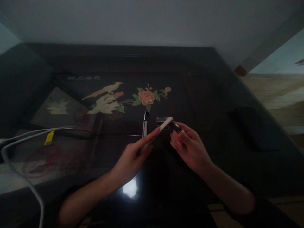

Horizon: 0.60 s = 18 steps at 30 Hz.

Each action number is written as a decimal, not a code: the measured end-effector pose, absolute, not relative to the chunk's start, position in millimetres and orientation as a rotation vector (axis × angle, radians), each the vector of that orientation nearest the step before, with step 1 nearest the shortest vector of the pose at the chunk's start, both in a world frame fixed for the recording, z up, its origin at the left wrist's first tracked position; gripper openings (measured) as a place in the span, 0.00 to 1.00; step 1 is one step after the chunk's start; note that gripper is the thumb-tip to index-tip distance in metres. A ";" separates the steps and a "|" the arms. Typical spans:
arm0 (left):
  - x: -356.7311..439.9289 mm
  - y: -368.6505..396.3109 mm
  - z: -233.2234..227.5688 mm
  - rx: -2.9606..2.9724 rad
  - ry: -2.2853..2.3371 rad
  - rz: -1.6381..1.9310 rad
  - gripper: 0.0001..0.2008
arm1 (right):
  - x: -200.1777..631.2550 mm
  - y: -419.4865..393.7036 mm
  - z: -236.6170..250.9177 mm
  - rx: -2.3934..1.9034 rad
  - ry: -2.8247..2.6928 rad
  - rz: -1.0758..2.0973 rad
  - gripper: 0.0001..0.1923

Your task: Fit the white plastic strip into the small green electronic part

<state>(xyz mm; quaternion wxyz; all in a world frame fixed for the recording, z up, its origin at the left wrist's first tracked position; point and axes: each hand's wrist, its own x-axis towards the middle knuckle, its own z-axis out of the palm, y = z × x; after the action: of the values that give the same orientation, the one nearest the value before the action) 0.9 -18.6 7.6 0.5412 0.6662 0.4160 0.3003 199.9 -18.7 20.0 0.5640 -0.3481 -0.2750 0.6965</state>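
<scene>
Both forearms come in low over the dark lacquered table [213, 95], angled toward each other so the hands nearly meet above its middle. The left hand [131, 156] is curled, thumb and forefinger stretched forward, closed around one slim pale bar [158, 131] that slants up and to the right. The right hand [188, 147] is bent at the wrist, fingers drawn in, pinching one small dark piece [176, 127] right at the bar's upper tip; whether the two touch I cannot tell in this dim light.

Just behind the bar's tip one small metal-looking block [161, 120] lies on the table, and left of that stands one thin pale upright rod [144, 125]. Behind these, the inlay shows one peach flower [146, 97] and, left of it, one bird [106, 89]. Well left of the bar run white cables [23, 134], two strands at least, with one yellow tag [49, 138]. Well to the bar's right sits one flat dark object [254, 126].
</scene>
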 end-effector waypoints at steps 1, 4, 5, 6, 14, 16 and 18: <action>0.9 -19.0 7.3 1.584 0.982 0.712 0.25 | 199.8 -18.6 19.8 -0.813 -0.649 1.637 0.15; 1.0 -20.9 7.1 1.598 0.937 0.705 0.26 | 199.4 -18.3 18.9 -0.806 -0.659 1.626 0.14; 1.0 -21.5 7.1 1.604 0.929 0.700 0.26 | 199.3 -18.3 18.5 -0.810 -0.662 1.622 0.14; 0.9 -22.1 7.1 1.608 0.928 0.695 0.26 | 199.3 -18.3 18.1 -0.815 -0.664 1.618 0.15; 1.8 -25.1 9.9 1.645 0.860 0.659 0.27 | 198.2 -18.5 21.0 -0.891 -0.666 1.591 0.19; 2.3 -26.3 11.6 1.647 0.833 0.650 0.27 | 198.0 -18.6 22.0 -0.912 -0.663 1.588 0.19; 2.6 -27.1 12.7 1.654 0.812 0.654 0.27 | 198.1 -18.6 22.4 -0.914 -0.660 1.583 0.19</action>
<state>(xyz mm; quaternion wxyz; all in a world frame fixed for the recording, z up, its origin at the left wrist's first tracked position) 2.6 -27.1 12.7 0.5592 0.7013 0.3442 0.2774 198.1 -18.6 22.4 0.5640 -0.3884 -0.2805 0.6725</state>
